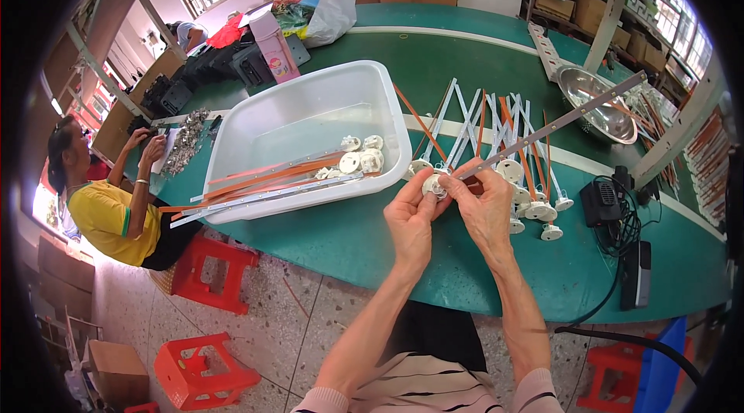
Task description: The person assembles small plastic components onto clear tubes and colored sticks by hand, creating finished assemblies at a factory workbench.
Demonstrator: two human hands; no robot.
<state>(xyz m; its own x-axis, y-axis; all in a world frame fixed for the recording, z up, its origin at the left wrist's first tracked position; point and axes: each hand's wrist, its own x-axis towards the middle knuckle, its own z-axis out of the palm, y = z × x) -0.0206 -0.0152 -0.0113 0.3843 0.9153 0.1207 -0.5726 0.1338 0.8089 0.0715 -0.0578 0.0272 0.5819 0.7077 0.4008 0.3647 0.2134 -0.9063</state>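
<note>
Both my hands meet over the near side of the green table, closed around one small part. My left hand (411, 215) grips a round white plastic base (435, 186) with thin wires. Pressed against that same base are the fingertips of my right hand (488, 208). A long, narrow LED strip (570, 115) with evenly spaced dots runs from the base, past my right fingers, up to the right. Beyond and beside my right hand lie several white and orange strips with round white bases (541, 211). My fingers partly hide the held base.
A large white plastic tub (310, 200) at left holds several similar strips. A metal bowl (597, 107) stands at far right, near a black adapter with coiled cable (601, 204). At left, a person in yellow (105, 215) sits by small metal parts (186, 142). Red stools (205, 373) stand below.
</note>
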